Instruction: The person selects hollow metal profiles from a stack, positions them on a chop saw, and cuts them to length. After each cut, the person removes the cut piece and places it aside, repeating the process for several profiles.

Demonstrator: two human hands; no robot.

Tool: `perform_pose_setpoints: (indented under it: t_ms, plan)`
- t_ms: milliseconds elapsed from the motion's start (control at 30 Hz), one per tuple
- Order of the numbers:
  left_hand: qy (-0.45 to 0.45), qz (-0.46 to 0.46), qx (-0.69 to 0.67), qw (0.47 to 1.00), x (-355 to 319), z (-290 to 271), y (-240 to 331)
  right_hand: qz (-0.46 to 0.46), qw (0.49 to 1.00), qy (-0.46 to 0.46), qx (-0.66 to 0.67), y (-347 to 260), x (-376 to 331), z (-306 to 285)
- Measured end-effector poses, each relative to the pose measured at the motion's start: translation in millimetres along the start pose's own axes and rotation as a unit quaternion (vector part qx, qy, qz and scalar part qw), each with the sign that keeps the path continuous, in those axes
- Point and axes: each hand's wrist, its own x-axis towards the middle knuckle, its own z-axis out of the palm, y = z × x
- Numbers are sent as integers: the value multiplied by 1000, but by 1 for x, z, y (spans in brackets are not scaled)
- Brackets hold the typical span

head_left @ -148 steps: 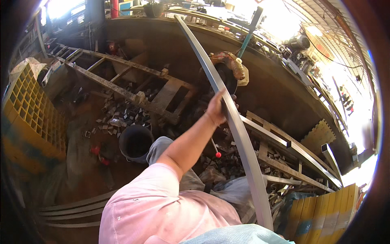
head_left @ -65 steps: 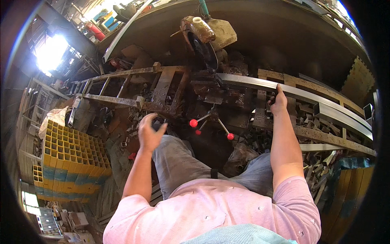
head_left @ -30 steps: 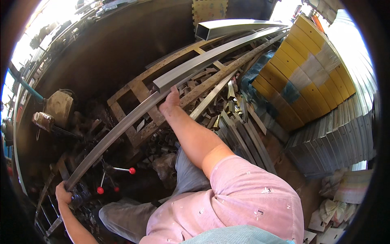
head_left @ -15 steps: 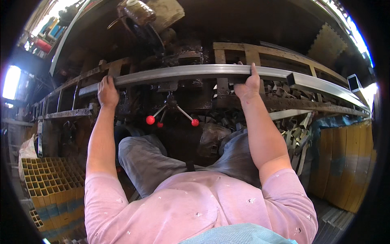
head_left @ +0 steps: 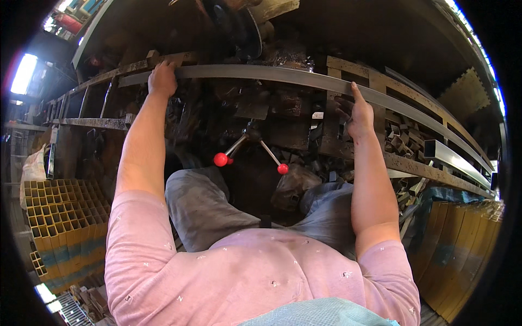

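Clearly, your left hand [head_left: 162, 79] and right hand [head_left: 359, 111] each clasp the long steel bar [head_left: 261, 73] across the upper frame, spread wide to steady it.

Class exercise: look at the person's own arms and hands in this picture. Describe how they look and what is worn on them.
Both hands, left and right, are bare: no gloves, rings or watch show. The forearms are bare too. Short pink sleeves with small pale specks cover only the upper arms; they belong to a pink shirt.
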Motion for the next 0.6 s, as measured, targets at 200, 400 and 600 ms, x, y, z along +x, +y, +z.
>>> perform_pose_setpoints:
  t_ms: [200,400,600]
  plan:
    - [-47,37,23,998,15,-19,-5,-146,936,91,-306,-5,17,-17]
    - [-66,41,26,997,17,-23,-4,-260,856,165,-416,-34,33,-47]
    - [-128,58,25,990,38,-26,-20,-177,802,160,-548,-46,48,-48]
